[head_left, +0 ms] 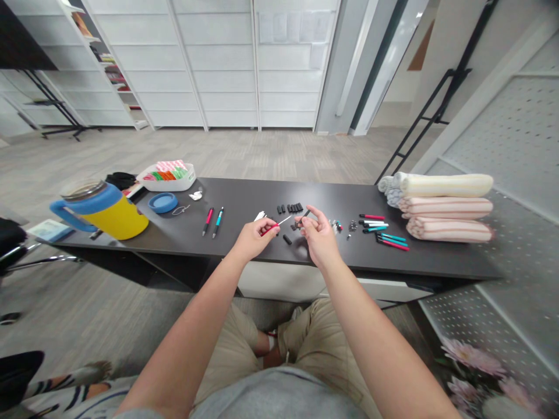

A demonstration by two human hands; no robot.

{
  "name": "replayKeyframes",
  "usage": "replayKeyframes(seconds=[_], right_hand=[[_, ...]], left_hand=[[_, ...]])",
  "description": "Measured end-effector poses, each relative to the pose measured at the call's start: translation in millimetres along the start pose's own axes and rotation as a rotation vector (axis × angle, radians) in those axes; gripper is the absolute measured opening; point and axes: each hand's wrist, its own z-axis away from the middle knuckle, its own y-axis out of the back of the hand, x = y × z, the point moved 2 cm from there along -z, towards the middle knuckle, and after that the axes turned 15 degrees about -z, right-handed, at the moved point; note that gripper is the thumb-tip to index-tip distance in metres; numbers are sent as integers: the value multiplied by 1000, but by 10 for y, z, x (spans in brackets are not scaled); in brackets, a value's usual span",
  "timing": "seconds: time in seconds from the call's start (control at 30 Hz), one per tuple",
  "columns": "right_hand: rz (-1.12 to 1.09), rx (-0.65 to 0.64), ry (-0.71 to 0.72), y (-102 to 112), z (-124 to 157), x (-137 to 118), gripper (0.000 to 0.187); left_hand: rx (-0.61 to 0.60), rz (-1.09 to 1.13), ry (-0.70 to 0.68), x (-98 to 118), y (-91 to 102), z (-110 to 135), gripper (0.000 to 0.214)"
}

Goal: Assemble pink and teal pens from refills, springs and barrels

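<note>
My left hand [253,240] is closed on a red pen barrel [269,229], with a thin pale refill [285,219] sticking out towards the right. Close beside it, my right hand [322,237] pinches a small black pen grip [305,215] between thumb and fingers. More black grips [295,208] lie in a row behind the hands, and a single black grip [287,239] rests between them. White refills [260,215] show partly behind my left hand. Small pen parts [335,225] and tiny metallic pieces [353,225] are scattered right of my right hand.
Red, white and teal barrels [393,240] lie on the dark table [244,195]. A red pen [208,221] and a teal pen [218,222] lie left. Further out stand a yellow-blue jug [109,212], blue lid [163,202], white basket [170,185] and rolled towels [448,206].
</note>
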Motion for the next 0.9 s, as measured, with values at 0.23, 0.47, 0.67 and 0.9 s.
replayKeyframes(seconds=[0.23, 0.47, 0.67, 0.9], right_hand=[[98, 7, 36, 10, 28, -19, 57], [86, 59, 132, 2, 45, -22, 47], [130, 40, 150, -19, 62, -20, 41], [130, -40, 158, -28, 75, -11, 36]], left_hand=[[-26, -57, -22, -1, -9, -5, 31], [-35, -72, -31, -5, -25, 3, 27], [-23, -89, -37, 0, -32, 2, 27], [-33, -99, -49, 7, -24, -2, 26]])
